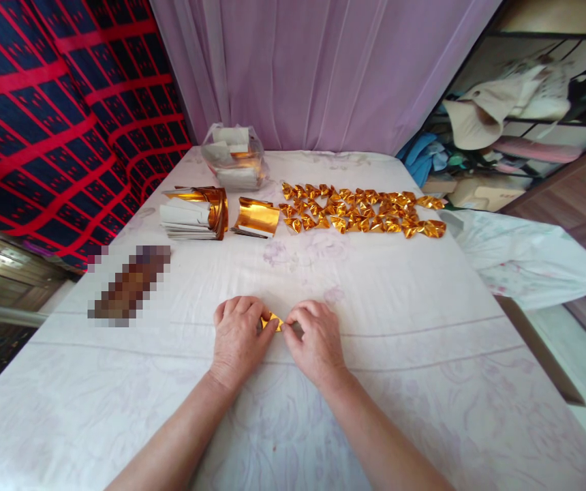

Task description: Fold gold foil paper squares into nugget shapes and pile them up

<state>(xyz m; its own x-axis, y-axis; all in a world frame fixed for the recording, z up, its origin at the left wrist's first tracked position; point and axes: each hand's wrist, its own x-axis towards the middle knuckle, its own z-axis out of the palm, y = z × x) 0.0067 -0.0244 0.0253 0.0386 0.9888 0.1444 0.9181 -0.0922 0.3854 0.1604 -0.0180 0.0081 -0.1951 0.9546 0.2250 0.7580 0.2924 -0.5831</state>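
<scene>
Between my two hands, low over the middle of the table, is a small folded piece of gold foil paper [272,322]. My left hand [242,332] is closed on it, thumb in front and fingers behind. From the other side, my right hand [318,337] pinches the piece's right end between thumb and fingertips. Beyond the hands lie rows of folded gold paper pieces [349,208]. To their left is a short stack of gold foil sheets [257,217], and further left a thicker curled stack of sheets [193,215] with white backs.
A clear plastic bag [234,157] with more paper stands at the table's back left. A pixelated dark patch [132,285] lies at left. The floral tablecloth [400,402] covers the table. A white bag [533,256] sits beyond the right edge, near shelves with a cap [477,112].
</scene>
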